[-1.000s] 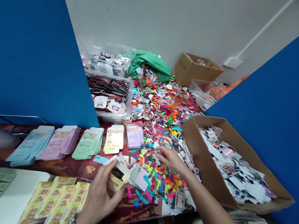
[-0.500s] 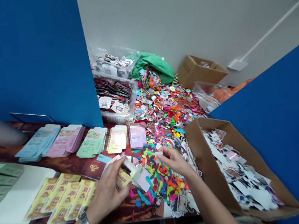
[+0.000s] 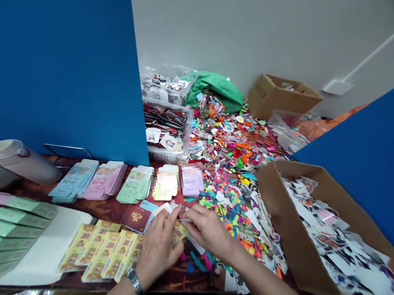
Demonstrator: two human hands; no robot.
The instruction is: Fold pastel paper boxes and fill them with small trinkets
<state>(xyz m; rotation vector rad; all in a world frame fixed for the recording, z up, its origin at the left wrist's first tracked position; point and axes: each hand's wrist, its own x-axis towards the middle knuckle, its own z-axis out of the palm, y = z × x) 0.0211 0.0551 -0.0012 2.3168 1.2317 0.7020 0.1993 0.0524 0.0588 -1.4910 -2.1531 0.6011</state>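
Note:
My left hand (image 3: pixel 160 245), with a metal watch at the wrist, is wrapped round a small yellow box (image 3: pixel 178 232) that is mostly hidden by the fingers. Against the box's open end, my right hand (image 3: pixel 209 231) is closed in a pinch. A thin pale edge shows at those fingertips; whether it is a flap or a separate piece I cannot tell. Just left of my left hand lie several yellow printed boxes (image 3: pixel 104 254) in overlapping rows. A dark red booklet (image 3: pixel 136 218) and a blue card lie behind that hand. Colourful balloons (image 3: pixel 233 205) are heaped beside my right hand.
Stacks of flat blue (image 3: pixel 74 181), pink (image 3: pixel 104 180) and green cartons (image 3: pixel 135 184) line the back. A cardboard box (image 3: pixel 282 232) of stickers stands at right. Green boxes (image 3: pixel 16 227) sit at left. Blue partitions (image 3: pixel 48 75) flank the table; a clear bin (image 3: pixel 187 129) stands behind.
My right hand has moved left from over the balloons, carrying a small whitish piece, to the yellow box in my left hand. The view has shifted left.

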